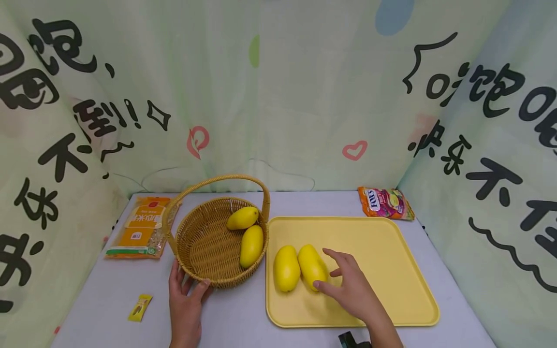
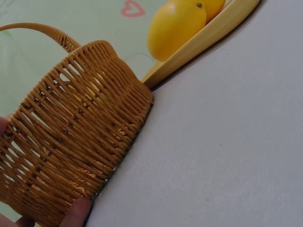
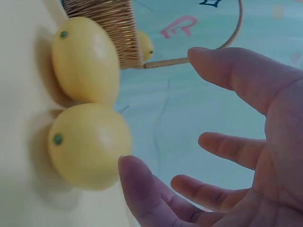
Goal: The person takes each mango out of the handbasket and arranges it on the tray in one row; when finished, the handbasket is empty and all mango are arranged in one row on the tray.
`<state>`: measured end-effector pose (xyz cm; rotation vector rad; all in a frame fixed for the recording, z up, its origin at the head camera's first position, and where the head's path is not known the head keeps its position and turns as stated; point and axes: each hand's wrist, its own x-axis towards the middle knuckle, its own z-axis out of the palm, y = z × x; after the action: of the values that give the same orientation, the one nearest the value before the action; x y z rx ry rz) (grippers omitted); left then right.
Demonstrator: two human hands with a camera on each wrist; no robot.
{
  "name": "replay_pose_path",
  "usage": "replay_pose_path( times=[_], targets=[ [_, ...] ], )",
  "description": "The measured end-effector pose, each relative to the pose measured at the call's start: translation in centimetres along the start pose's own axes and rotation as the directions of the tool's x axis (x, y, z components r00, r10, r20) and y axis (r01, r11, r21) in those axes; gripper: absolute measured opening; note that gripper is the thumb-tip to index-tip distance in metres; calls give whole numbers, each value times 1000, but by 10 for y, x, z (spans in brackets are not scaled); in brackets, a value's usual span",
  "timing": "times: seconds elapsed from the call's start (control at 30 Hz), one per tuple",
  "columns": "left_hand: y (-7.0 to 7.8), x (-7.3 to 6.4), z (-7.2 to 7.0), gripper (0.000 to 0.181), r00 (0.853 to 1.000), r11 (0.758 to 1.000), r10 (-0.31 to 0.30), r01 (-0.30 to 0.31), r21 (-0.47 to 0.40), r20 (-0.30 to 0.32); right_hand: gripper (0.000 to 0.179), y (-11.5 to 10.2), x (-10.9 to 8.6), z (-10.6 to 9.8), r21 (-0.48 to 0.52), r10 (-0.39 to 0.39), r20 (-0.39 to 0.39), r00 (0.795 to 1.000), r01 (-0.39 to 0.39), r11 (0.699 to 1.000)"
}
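My left hand [image 1: 186,302] rests against the near left outside of a wicker basket [image 1: 204,251]; its fingertips [image 2: 78,213] touch the woven wall. Inside the basket, along its right side, lie two yellow mangoes, a far mango [image 1: 242,218] and a nearer mango [image 1: 252,247]. Two more sit side by side on a yellow tray [image 1: 374,270]: a left mango [image 1: 286,268] and a right mango [image 1: 313,267]. Over the tray, my right hand [image 1: 350,287] is spread beside the right mango [image 3: 90,146], thumb and fingers apart and not closed round it.
An orange food packet [image 1: 139,227] lies left of the basket, with a small yellow sachet [image 1: 140,308] nearer me. Behind the tray is a colourful candy bag [image 1: 386,203]. A printed curtain [image 1: 296,111] borders the table's back and sides. A black object [image 1: 350,340] shows beside my right forearm.
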<state>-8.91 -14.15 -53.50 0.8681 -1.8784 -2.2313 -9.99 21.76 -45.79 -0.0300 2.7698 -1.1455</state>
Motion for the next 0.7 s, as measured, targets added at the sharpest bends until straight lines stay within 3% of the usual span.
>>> replay_pose_path(
  times=[0.23,0.5,0.7],
  targets=[
    [0,0,-1,107,1000,1000,2,-2,0,5,74,-22,6,-10,104,-90,-12,996,91,990],
    [0,-1,-1,106,1000,1000,1,-1,2,11,71,-56,19,-1,133,-208,12,978,205,970],
    [0,-1,-1,106,1000,1000,-2,2,3,4,60,-84,34,8,109,-287,106,952,276,955]
  ],
)
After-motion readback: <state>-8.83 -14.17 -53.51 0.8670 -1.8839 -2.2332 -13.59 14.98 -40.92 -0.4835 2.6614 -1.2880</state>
